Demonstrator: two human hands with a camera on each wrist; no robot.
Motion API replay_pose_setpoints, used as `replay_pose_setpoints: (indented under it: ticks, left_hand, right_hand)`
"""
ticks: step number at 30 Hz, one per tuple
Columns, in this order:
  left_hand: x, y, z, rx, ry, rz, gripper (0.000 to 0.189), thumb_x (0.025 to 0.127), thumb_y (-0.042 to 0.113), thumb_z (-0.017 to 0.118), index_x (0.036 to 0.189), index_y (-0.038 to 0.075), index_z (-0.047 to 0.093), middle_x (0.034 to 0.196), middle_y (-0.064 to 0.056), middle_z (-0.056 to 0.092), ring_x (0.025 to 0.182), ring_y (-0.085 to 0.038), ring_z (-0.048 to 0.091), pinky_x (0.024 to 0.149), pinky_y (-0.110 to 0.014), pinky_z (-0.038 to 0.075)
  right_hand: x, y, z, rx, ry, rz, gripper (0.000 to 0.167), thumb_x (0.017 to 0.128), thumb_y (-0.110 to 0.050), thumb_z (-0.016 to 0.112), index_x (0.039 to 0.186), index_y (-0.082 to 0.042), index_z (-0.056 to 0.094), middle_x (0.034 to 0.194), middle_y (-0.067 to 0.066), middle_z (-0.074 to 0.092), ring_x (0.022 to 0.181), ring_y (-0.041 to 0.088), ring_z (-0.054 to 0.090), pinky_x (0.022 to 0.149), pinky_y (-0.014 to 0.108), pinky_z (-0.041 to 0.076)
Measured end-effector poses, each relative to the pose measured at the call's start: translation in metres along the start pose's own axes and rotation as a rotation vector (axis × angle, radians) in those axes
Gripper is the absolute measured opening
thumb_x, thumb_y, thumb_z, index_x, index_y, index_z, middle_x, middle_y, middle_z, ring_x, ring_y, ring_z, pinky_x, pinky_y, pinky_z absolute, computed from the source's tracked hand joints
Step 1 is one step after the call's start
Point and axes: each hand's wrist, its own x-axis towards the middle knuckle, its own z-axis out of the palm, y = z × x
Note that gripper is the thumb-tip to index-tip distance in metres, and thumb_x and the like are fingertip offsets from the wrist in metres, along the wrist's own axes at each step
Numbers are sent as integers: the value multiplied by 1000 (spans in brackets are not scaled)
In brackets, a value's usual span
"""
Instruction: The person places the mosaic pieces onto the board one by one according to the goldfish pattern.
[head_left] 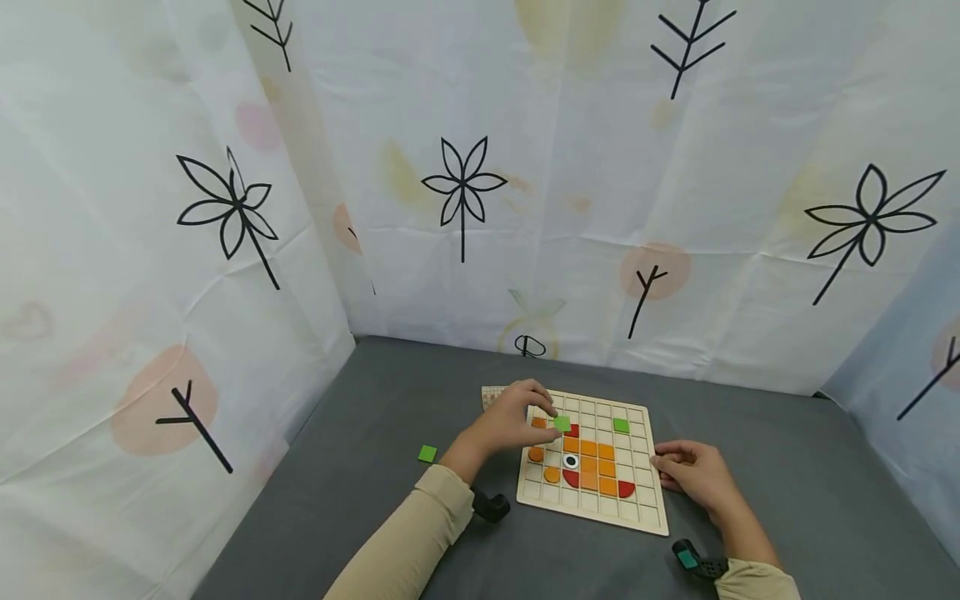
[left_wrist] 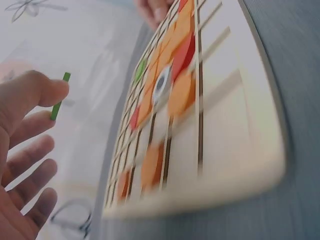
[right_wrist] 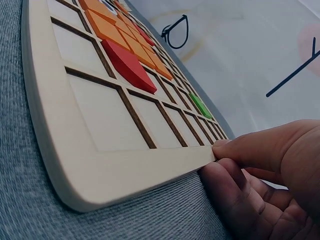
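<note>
Between thumb and forefinger my left hand [head_left: 512,417] pinches a green square tile [head_left: 562,423], which the left wrist view shows edge-on, raised off the board. Below it lies a wooden grid board [head_left: 639,492], carrying orange squares [head_left: 589,466], red rounded pieces [head_left: 626,489], orange round pieces [head_left: 552,474] and a white eye piece [head_left: 571,461]. Another green tile [head_left: 621,426] sits in a cell toward the far right. At the board's right edge, my right hand [head_left: 697,473] pinches the rim, thumb on top and fingers [right_wrist: 226,187] at the side and beneath.
A loose green tile [head_left: 427,453] lies on the grey table [head_left: 375,500] to the left of the board. Partly hidden behind my left hand is a small gridded card or board [head_left: 491,393]. Patterned cloth [head_left: 555,275] hangs behind the table.
</note>
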Motion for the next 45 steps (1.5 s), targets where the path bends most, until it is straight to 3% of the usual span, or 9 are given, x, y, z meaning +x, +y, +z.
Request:
replay_pose_setpoints:
  ticks: [4,9,17,20,24,28,41,45]
  left_hand:
    - [25,5,24,-6,-55,12,21,93,24,84,109,11,82,121,-2,65,115,-22,61,102,-40,55]
    - [47,5,49,9,-106,-13,24,94,25,84,111,9,82,120,-2,66,112,-17,62,96,-25,54]
    - [70,9,79,35,-143,-67,26,93,30,83,113,13,84,115,1,68,99,-5,60,87,-17,52]
    - [74,10,87,85,-133,-84,24,92,30,83,110,14,85,114,4,71,100,-5,61,88,-17,52]
    - [78,11,94,176,-114,-113,21,91,33,84,108,20,86,113,8,75,106,-6,64,98,-19,51]
    - [81,11,98,226,-108,-121,22,91,37,83,109,25,86,112,11,76,106,-6,64,99,-21,51]
    - [75,20,92,226,-135,-135,19,92,32,81,109,24,86,118,8,72,110,-10,61,98,-22,51]
    - [74,20,89,187,-122,-124,20,93,30,79,109,21,86,117,7,72,109,-9,61,97,-21,51]
  right_hand:
    - [-1,-1,0,9,-7,0,42,102,-11,71,135,14,62,99,11,72,79,13,73,70,28,64]
    - [-3,-2,1,19,-6,1,42,102,-10,70,134,14,62,99,11,72,79,13,72,69,27,64]
    - [-3,-3,0,6,0,-12,41,102,-10,70,134,15,62,98,12,72,79,13,73,69,27,64]
    - [-2,-2,0,7,1,-13,41,102,-10,70,134,15,62,98,12,73,79,13,73,69,28,64]
    - [-3,-3,0,6,1,-10,41,102,-10,70,134,15,62,97,11,73,78,13,73,69,27,64]
    - [-3,-3,0,2,-3,-10,41,102,-10,69,134,15,62,98,11,73,79,12,72,69,27,64]
    - [-3,-3,-1,-1,-5,-15,42,102,-9,69,135,15,61,98,11,73,78,12,73,70,27,64]
    - [-3,-2,-1,-4,-6,-21,42,102,-10,69,135,15,61,98,12,73,79,12,73,70,26,64]
